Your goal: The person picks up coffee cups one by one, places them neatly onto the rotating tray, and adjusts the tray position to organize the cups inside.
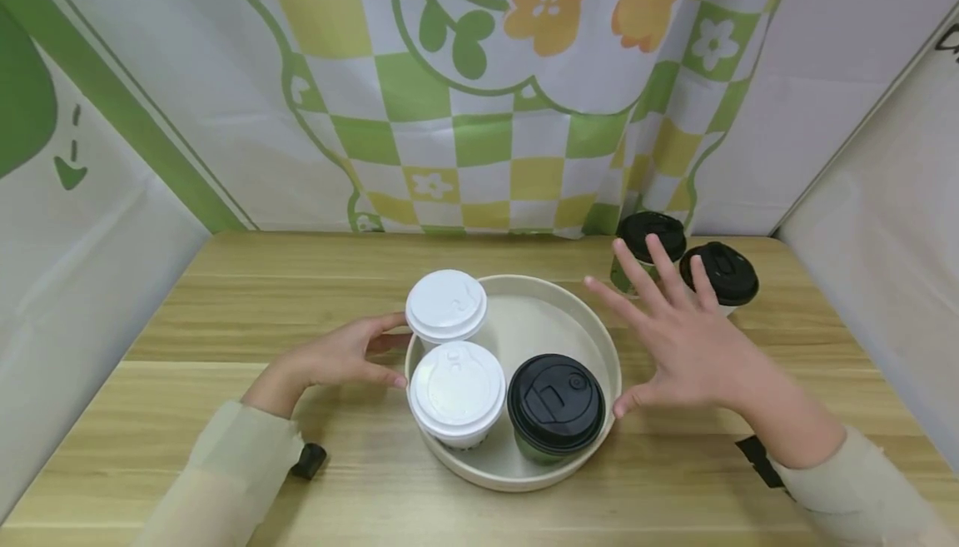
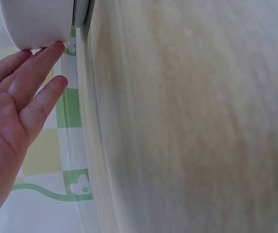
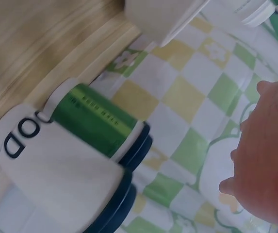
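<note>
A round cream tray (image 1: pixel 535 326) holds two paper cups with white lids, the rear white-lidded cup (image 1: pixel 445 305) and the front white-lidded cup (image 1: pixel 457 387), at its left side. A black-lidded cup (image 1: pixel 556 404) stands at its front right. My left hand (image 1: pixel 345 354) is at the tray's left edge, its thumb by the rim. In the left wrist view, fingertips of the left hand (image 2: pixel 17 104) meet the tray's pale outer wall (image 2: pixel 39 22). My right hand (image 1: pixel 685 347) hovers right of the tray with fingers spread, holding nothing.
Beyond the right hand, a green cup with a black lid (image 1: pixel 659 232) and a white, lettered cup with a black lid (image 1: pixel 722 272) stand near the table's back right. A checkered curtain (image 1: pixel 487 139) hangs behind the wooden table (image 1: pixel 360 480). White panels flank both sides.
</note>
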`<state>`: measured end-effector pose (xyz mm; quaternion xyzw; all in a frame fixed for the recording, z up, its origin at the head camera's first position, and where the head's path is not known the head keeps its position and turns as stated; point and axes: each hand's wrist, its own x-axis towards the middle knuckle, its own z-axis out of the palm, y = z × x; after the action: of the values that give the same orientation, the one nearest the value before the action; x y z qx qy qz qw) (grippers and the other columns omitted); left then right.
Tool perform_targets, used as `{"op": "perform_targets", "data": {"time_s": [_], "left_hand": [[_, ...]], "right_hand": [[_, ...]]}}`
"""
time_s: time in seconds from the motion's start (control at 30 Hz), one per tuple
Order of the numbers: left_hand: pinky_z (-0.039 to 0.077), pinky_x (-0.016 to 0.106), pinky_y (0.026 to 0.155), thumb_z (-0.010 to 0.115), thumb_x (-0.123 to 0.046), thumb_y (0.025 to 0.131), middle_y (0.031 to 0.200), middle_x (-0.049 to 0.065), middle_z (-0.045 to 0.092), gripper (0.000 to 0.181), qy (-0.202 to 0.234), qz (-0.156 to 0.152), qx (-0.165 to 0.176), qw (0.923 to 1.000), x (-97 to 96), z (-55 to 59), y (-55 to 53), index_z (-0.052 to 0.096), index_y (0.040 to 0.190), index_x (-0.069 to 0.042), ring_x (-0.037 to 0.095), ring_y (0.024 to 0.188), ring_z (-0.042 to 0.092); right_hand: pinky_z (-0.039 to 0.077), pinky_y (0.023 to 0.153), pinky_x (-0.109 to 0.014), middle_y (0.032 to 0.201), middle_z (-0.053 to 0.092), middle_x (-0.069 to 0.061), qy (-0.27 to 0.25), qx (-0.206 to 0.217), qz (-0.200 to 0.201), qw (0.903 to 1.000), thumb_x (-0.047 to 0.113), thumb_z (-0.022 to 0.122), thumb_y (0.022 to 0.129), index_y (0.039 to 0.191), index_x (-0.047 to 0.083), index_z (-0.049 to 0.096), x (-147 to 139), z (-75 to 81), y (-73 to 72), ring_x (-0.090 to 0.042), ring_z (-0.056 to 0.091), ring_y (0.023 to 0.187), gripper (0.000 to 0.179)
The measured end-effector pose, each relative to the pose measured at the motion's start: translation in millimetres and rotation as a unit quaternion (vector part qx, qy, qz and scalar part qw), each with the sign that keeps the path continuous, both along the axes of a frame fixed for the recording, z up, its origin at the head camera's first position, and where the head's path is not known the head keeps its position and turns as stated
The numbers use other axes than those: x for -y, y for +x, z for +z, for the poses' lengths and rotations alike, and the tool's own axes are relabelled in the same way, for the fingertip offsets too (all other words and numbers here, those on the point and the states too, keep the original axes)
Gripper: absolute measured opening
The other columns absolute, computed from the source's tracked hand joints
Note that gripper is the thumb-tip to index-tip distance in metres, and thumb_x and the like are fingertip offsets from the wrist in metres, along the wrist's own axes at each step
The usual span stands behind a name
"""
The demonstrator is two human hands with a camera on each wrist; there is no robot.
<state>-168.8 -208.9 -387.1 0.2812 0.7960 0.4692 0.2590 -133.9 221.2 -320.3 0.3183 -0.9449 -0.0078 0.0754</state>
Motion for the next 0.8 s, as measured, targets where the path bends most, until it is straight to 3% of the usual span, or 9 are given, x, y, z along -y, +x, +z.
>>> {"op": "perform_targets", "data": {"time_s": [0.17, 0.43, 0.8], "left_hand": [[0.029, 0.058, 0.119, 0.080, -0.018, 0.084, 0.161, 0.026, 0.025, 0.094, 0.002, -0.001, 0.000, 1.0000, 0.3, -0.2, -0.4, 0.021, 0.154, 0.007, 0.047, 0.143, 0.035], [0.028, 0.058, 0.119, 0.079, -0.016, 0.085, 0.161, 0.026, 0.024, 0.093, 0.004, -0.002, 0.004, 1.0000, 0.6, -0.7, -0.7, 0.021, 0.154, 0.007, 0.047, 0.144, 0.034], [0.028, 0.058, 0.120, 0.079, -0.016, 0.085, 0.161, 0.025, 0.025, 0.093, 0.012, -0.004, 0.007, 0.9999, 0.1, 0.1, 0.1, 0.021, 0.154, 0.007, 0.046, 0.144, 0.033]], "right_hand": [[0.002, 0.111, -0.083, 0.165, -0.027, -0.005, 0.005, 0.026, -0.027, 0.9993, 0.090, 0.067, 0.054, 0.161, 0.034, 0.001, -9.3, 3.5, -9.2, -0.034, -0.031, 0.149, 0.138], [0.001, 0.113, -0.081, 0.164, -0.029, -0.002, 0.009, 0.036, -0.062, 0.9974, 0.092, 0.063, 0.054, 0.160, 0.034, -0.006, -25.9, 11.6, -20.0, -0.033, -0.032, 0.149, 0.139], [-0.011, 0.111, -0.080, 0.163, -0.031, -0.001, -0.030, 0.059, -0.101, 0.9927, 0.075, 0.079, 0.060, 0.159, 0.032, -0.011, -52.7, 19.9, -36.5, -0.033, -0.035, 0.147, 0.141]]}}
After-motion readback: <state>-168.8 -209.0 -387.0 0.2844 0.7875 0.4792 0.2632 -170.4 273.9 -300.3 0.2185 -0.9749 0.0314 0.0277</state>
